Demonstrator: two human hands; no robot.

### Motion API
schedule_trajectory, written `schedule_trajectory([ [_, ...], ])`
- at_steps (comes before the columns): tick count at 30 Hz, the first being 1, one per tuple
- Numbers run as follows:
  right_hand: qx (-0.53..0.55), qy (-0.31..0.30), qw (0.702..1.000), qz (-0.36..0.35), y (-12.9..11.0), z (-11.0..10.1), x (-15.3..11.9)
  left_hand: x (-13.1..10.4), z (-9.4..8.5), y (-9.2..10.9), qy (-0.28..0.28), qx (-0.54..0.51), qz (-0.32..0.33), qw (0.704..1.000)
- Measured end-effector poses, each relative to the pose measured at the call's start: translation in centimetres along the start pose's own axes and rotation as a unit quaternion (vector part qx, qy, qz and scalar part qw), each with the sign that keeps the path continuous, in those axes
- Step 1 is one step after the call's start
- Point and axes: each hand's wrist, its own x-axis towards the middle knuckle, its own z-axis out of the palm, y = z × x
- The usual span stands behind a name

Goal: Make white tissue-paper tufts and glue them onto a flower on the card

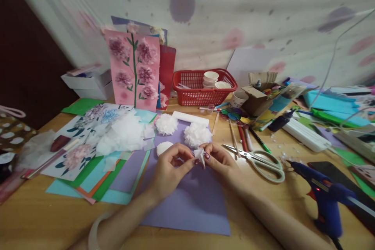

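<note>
Over a purple sheet [193, 207], my left hand [175, 164] and my right hand [219, 160] meet, both pinching a small piece of white tissue paper [199, 155] between thumbs and fingertips. Just beyond the fingers sits a fluffy white paper flower [197, 134]. A second white flower [166, 124] lies further left, with a round white disc [164, 148] below it, near my left hand. Behind them is a white paper roll [190, 118]. A loose heap of white tissue pieces [124, 131] rests on papers to the left.
Scissors [263, 163] lie right of my hands. A blue glue gun [325, 195] with a red light is at the lower right. At the back stand a red basket [202, 97] with paper cups and a pink flower picture [120, 97]. Coloured sheets [129, 175] cover the left.
</note>
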Motion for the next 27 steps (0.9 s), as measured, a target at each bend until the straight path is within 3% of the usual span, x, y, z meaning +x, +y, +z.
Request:
schedule_trajectory([
  [5, 0.010, -0.016, 1.000, 0.007, 0.3, -0.2, -0.1, 0.1, 0.0, 0.1, 0.008, -0.025, -0.039, 0.999],
  [10, 0.031, -0.033, 0.999, -0.016, 0.5, -0.3, -0.1, 0.1, -0.1, 0.3, 0.006, -0.002, 0.026, 1.000],
  [13, 0.061, -0.026, 0.998, -0.020, 0.8, -0.5, -0.1, 0.0, -0.1, 0.8, 0.007, -0.015, 0.023, 1.000],
  [22, 0.119, 0.001, 0.993, 0.000, 1.1, -0.5, 0.0, 0.4, -0.2, 1.1, 0.021, -0.142, -0.097, 0.985],
  [27, 0.159, 0.023, 0.987, 0.019, 0.9, -0.2, 0.0, 0.6, -0.3, 0.8, 0.027, -0.139, -0.119, 0.983],
])
